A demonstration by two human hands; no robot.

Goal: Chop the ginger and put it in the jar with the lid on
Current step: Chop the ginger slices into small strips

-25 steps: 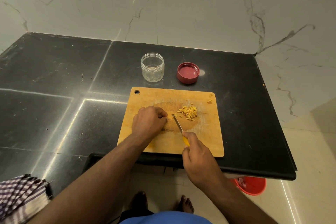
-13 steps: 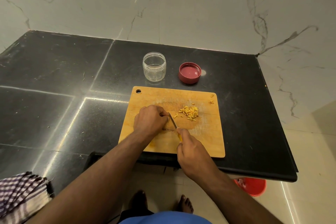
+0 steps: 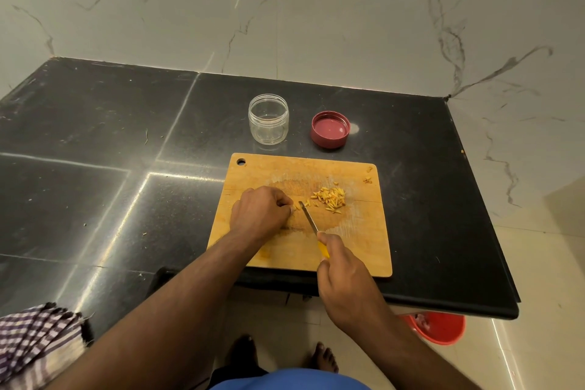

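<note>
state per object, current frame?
jar: upright, open, empty
lid: off, inside up, beside jar
chopped ginger: piled on cutting board
knife: gripped by right hand, tip on board
left hand: curled, pinning ginger piece

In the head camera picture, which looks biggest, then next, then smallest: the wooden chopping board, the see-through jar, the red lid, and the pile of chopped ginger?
1. Chopping board, by far the largest.
2. Jar.
3. Red lid, close to the jar across but flatter.
4. Chopped ginger pile, about as wide as the lid; too close to rank surely.
</note>
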